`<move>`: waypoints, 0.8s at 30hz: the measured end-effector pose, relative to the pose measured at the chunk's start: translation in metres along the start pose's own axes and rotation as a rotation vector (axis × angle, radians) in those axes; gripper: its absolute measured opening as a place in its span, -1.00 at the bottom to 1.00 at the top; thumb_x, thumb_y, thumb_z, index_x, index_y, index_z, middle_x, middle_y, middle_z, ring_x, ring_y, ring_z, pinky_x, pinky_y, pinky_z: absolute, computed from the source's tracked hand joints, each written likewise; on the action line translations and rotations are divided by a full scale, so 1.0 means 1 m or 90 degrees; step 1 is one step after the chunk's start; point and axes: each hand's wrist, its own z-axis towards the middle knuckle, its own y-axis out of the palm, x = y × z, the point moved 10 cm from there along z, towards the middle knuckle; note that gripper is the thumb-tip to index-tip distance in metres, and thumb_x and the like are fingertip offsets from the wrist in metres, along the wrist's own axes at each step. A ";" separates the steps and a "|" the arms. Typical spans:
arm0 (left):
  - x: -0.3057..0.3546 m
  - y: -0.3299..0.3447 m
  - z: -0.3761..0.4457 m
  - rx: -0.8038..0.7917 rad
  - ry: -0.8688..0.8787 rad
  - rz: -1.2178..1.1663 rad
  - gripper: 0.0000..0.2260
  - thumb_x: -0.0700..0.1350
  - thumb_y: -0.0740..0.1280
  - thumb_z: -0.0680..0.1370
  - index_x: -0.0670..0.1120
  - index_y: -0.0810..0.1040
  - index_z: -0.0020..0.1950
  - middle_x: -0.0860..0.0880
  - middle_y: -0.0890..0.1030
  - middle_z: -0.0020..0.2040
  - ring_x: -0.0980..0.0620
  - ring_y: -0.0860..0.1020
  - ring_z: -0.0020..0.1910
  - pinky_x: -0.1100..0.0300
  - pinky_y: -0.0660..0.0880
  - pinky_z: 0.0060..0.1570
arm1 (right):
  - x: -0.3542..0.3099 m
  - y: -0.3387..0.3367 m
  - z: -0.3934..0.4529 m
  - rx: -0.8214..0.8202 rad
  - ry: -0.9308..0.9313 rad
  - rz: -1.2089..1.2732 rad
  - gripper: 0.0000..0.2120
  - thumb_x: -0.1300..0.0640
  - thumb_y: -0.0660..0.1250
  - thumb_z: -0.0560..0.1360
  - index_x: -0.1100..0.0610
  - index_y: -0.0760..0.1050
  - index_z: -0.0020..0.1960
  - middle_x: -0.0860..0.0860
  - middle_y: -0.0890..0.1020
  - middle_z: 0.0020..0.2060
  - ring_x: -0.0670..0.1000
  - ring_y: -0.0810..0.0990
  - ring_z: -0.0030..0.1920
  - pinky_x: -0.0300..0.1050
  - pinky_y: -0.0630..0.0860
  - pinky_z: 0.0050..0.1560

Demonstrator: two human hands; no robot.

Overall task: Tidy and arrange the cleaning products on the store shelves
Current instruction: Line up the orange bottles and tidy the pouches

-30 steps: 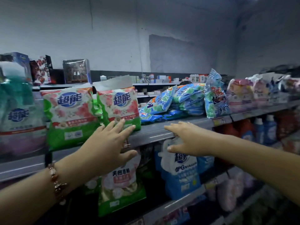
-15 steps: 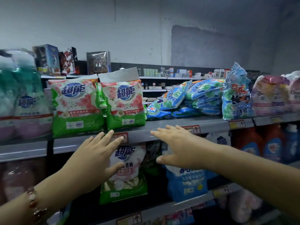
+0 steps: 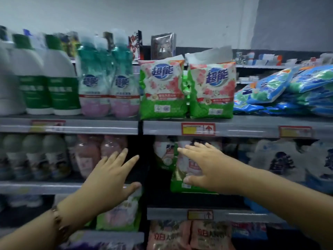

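Note:
Two green and pink detergent powder bags (image 3: 163, 89) (image 3: 212, 90) stand upright side by side on the top shelf (image 3: 234, 128). One shelf lower, my right hand (image 3: 203, 165) is spread open in front of a similar green bag (image 3: 177, 179); I cannot tell if it touches. My left hand (image 3: 111, 175), with a bracelet on its wrist, is open with straight fingers in front of the dark gap beside the pink pouches (image 3: 88, 156). Neither hand holds anything.
White and green bottles (image 3: 46, 82) and teal refill pouches (image 3: 108, 83) fill the top shelf's left. Blue bags (image 3: 288, 91) lie stacked at its right. Pink bags (image 3: 191, 235) sit on the lowest shelf, white and blue pouches (image 3: 281, 159) at mid right.
The view has swung left and down. Both hands have dropped from the top shelf's edge to the shelf below, still open.

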 end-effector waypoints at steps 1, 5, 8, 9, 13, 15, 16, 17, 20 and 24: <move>-0.009 0.009 -0.005 -0.029 -0.005 -0.006 -0.17 0.47 -0.11 0.46 0.12 0.05 0.66 -0.15 0.15 0.65 -0.21 0.21 0.59 -0.11 0.22 0.52 | -0.015 0.008 0.011 -0.003 -0.012 0.014 -0.22 -0.24 0.23 0.61 -0.15 -0.16 0.64 -0.12 -0.06 0.64 -0.01 -0.14 0.63 -0.03 -0.22 0.59; -0.058 0.045 -0.025 -0.082 -0.017 -0.006 -0.24 0.41 0.03 0.48 0.01 0.37 0.55 -0.19 0.46 0.48 -0.27 0.51 0.38 -0.17 0.49 0.30 | -0.078 0.044 0.056 -0.021 -0.054 0.068 -0.21 -0.26 0.24 0.59 -0.18 -0.16 0.64 -0.14 -0.07 0.64 -0.04 -0.15 0.63 -0.05 -0.19 0.60; -0.101 0.070 -0.034 -0.045 -0.034 -0.021 -0.32 0.35 0.14 0.55 -0.02 0.34 0.56 -0.17 0.41 0.50 -0.26 0.45 0.43 -0.18 0.42 0.37 | -0.127 0.074 0.095 -0.043 -0.063 0.105 -0.22 -0.26 0.23 0.60 -0.17 -0.15 0.64 -0.14 -0.07 0.64 -0.02 -0.13 0.63 -0.04 -0.16 0.58; -0.117 0.089 -0.035 -0.069 -0.043 -0.035 -0.30 0.34 0.15 0.57 0.01 0.19 0.62 -0.15 0.23 0.61 -0.23 0.29 0.54 -0.15 0.27 0.49 | -0.143 0.085 0.109 -0.055 -0.060 0.119 -0.22 -0.26 0.23 0.60 -0.17 -0.15 0.64 -0.13 -0.06 0.64 -0.01 -0.11 0.63 -0.02 -0.13 0.59; -0.160 0.127 -0.022 -0.069 -0.051 -0.084 -0.23 0.30 0.18 0.60 0.04 -0.10 0.67 -0.07 -0.14 0.68 -0.16 -0.03 0.64 -0.10 0.01 0.60 | -0.181 0.124 0.161 -0.049 -0.022 0.158 -0.19 -0.28 0.27 0.57 -0.15 -0.11 0.64 -0.14 0.00 0.63 0.05 0.11 0.60 0.04 0.18 0.56; -0.165 0.142 -0.014 -0.069 -0.025 -0.118 -0.22 0.23 0.21 0.63 0.04 -0.18 0.67 -0.05 -0.28 0.66 -0.15 -0.12 0.65 -0.08 -0.05 0.61 | -0.181 0.144 0.183 -0.040 0.014 0.165 -0.13 -0.29 0.29 0.56 -0.13 -0.16 0.64 -0.16 -0.11 0.63 0.04 0.03 0.62 0.04 0.20 0.56; -0.165 0.149 -0.010 -0.051 -0.003 -0.138 -0.21 0.21 0.22 0.63 0.06 -0.22 0.67 -0.05 -0.31 0.65 -0.15 -0.14 0.65 -0.08 -0.04 0.61 | -0.179 0.154 0.192 -0.046 0.035 0.161 -0.11 -0.28 0.28 0.57 -0.09 -0.21 0.65 -0.16 -0.18 0.62 0.03 -0.08 0.64 0.03 0.14 0.58; -0.164 0.155 -0.006 -0.016 0.020 -0.149 -0.20 0.21 0.22 0.62 0.06 -0.22 0.67 -0.05 -0.30 0.66 -0.18 -0.13 0.65 -0.11 0.02 0.61 | -0.174 0.164 0.201 -0.052 0.057 0.154 -0.10 -0.27 0.26 0.58 -0.06 -0.25 0.65 -0.15 -0.25 0.61 0.02 -0.18 0.63 0.02 0.06 0.60; -0.160 0.171 0.003 0.025 0.047 -0.164 -0.20 0.27 0.15 0.57 0.02 -0.15 0.67 -0.10 -0.20 0.66 -0.31 -0.06 0.62 -0.24 0.17 0.54 | -0.162 0.181 0.213 -0.046 0.101 0.164 -0.13 -0.30 0.16 0.61 -0.06 -0.34 0.63 -0.14 -0.41 0.56 -0.02 -0.34 0.60 0.02 -0.09 0.61; -0.151 0.187 0.017 -0.004 0.052 -0.188 -0.19 0.28 0.16 0.63 0.09 -0.32 0.63 0.11 -0.48 0.56 -0.24 -0.44 0.56 -0.15 -0.14 0.61 | -0.150 0.187 0.216 0.014 0.119 0.166 -0.20 -0.29 0.07 0.63 -0.07 -0.35 0.62 -0.17 -0.41 0.56 -0.04 -0.34 0.60 -0.01 -0.15 0.61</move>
